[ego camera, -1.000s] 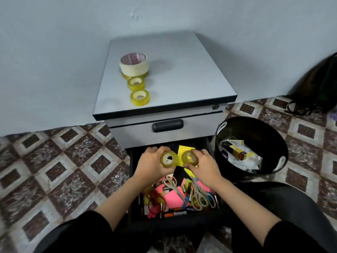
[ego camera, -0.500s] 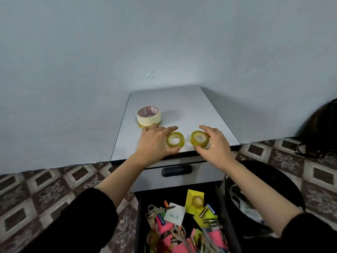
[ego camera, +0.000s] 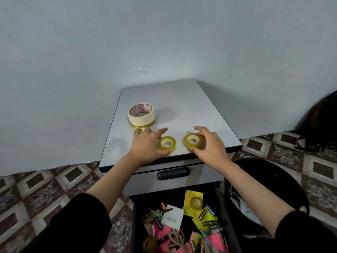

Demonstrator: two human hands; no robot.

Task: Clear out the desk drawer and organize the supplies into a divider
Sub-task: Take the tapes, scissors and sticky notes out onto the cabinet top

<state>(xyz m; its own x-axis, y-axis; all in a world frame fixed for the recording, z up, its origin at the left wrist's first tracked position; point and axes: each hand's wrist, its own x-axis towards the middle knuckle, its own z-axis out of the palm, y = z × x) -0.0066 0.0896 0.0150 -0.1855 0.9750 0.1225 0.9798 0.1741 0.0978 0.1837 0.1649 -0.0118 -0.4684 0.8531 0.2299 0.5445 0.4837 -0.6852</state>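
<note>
Right hand (ego camera: 209,145) around translucent yellow tape roll (ego camera: 189,143)

light: soft, dimmish, cool | shadow: faint, cast right of the masking tape roll (ego camera: 141,115) | edges: wide-angle bowing | focus: slightly soft

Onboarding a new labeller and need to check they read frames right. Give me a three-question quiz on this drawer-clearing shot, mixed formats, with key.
1. True or false: the open drawer is already empty.
2. What does the wide masking tape roll on the cabinet top sit on? A) a yellow tape roll B) a stapler C) a book
3. Which hand is at the small tape roll nearer the black bin?

Key:
1. False: it holds scissors, pink sticky notes and batteries.
2. A.
3. The right hand.
</note>
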